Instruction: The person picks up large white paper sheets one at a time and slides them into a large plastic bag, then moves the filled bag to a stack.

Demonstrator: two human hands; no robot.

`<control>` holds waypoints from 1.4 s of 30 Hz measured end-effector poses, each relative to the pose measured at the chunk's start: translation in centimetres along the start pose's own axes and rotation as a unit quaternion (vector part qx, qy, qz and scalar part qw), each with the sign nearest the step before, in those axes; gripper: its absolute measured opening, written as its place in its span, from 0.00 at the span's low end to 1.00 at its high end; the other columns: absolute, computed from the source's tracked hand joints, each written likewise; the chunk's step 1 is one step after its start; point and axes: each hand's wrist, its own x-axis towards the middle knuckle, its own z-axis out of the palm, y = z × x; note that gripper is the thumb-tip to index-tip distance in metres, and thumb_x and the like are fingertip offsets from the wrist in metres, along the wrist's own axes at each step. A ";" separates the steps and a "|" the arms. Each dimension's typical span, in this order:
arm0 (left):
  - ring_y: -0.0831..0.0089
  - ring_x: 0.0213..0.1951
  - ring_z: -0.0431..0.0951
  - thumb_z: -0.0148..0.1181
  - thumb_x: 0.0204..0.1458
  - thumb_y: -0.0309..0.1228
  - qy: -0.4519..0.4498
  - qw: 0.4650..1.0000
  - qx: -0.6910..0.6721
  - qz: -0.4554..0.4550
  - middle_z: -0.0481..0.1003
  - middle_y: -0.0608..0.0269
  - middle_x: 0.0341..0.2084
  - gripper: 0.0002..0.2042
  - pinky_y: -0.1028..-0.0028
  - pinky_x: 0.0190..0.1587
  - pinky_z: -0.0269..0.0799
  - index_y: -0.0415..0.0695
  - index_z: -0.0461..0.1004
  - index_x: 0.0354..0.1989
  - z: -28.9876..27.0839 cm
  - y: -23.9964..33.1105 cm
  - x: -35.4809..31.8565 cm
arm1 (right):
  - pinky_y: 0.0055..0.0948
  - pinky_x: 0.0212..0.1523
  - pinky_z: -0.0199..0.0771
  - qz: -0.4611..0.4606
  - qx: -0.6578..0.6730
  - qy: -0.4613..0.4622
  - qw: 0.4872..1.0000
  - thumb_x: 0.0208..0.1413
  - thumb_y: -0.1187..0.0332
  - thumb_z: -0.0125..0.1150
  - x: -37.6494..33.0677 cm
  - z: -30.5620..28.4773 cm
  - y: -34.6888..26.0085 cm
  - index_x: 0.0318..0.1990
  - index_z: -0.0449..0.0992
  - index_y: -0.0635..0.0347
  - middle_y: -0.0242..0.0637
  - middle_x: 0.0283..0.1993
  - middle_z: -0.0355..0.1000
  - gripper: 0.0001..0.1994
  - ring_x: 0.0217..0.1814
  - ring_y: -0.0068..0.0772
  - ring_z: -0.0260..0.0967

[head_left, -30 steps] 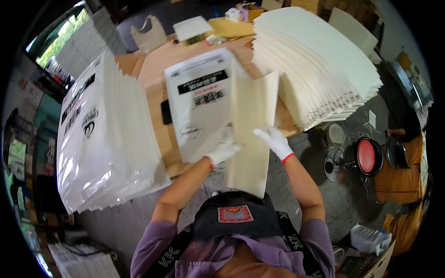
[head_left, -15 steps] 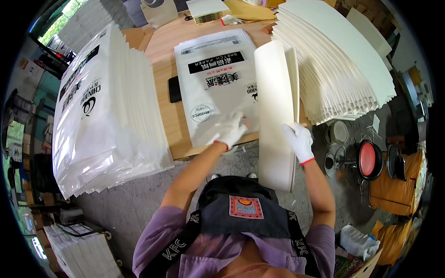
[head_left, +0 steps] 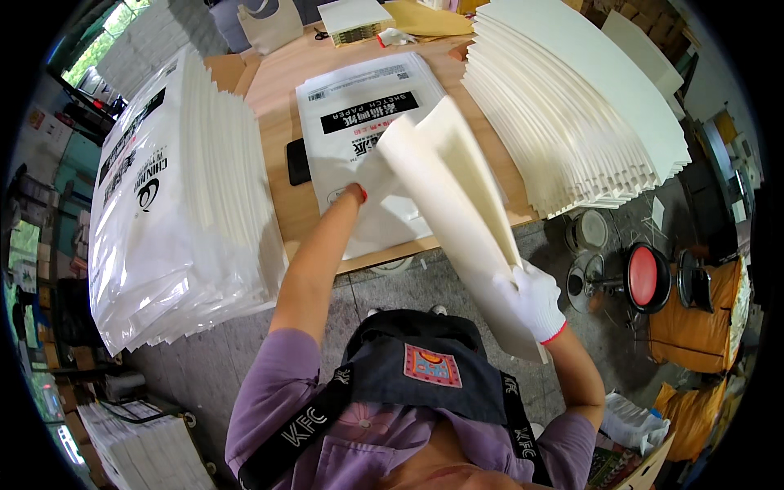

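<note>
Our gloved right hand [head_left: 535, 300] grips a cream paper sheaf [head_left: 457, 212], while our left hand [head_left: 367, 184] holds open a clear printed plastic bag [head_left: 359, 122].

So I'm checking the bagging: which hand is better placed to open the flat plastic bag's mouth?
Probably the left hand: it already rests on the plastic bag, while the right hand grips the paper stack.

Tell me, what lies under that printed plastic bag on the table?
The printed plastic bag lies flat on the wooden table. A dark flat object pokes out at its left edge. The raised paper sheets cover its right side.
</note>
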 end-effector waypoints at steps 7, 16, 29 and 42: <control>0.79 0.40 0.74 0.49 0.57 0.22 -0.032 0.987 -0.127 0.090 0.75 0.63 0.40 0.15 0.79 0.40 0.71 0.43 0.68 0.54 -1.6 11.5 -0.4 | 0.42 0.28 0.74 -0.035 -0.111 -0.056 0.992 0.56 0.56 0.51 -0.5 0.4 1.4 0.30 0.73 0.59 0.42 0.38 0.73 0.15 0.31 0.44 0.74; 0.75 0.42 0.78 0.60 0.52 0.26 -0.020 0.919 0.262 0.294 0.77 0.59 0.39 0.12 0.75 0.44 0.74 0.44 0.76 0.45 10.2 10.5 -6.9 | 0.44 0.31 0.73 -0.048 -0.113 -0.127 0.984 0.55 0.58 0.48 5.2 -0.7 -1.0 0.30 0.73 0.57 0.43 0.31 0.73 0.13 0.33 0.46 0.74; 0.66 0.31 0.79 0.54 0.47 0.20 0.011 0.942 0.225 0.250 0.77 0.55 0.28 0.08 0.69 0.35 0.74 0.46 0.76 0.33 11.3 4.5 -12.9 | 0.42 0.53 0.65 -0.109 -0.102 0.056 0.987 0.45 0.59 0.61 7.7 8.6 -4.7 0.41 0.73 0.55 0.40 0.40 0.70 0.16 0.49 0.42 0.67; 0.59 0.47 0.71 0.58 0.48 0.31 0.280 0.796 0.535 0.041 0.71 0.57 0.46 0.18 0.63 0.46 0.68 0.46 0.70 0.49 -4.8 -9.2 -23.9 | 0.39 0.20 0.71 -0.004 -0.141 -0.051 0.989 0.50 0.62 0.54 3.2 13.5 4.3 0.59 0.63 0.58 0.39 0.24 0.72 0.27 0.22 0.40 0.74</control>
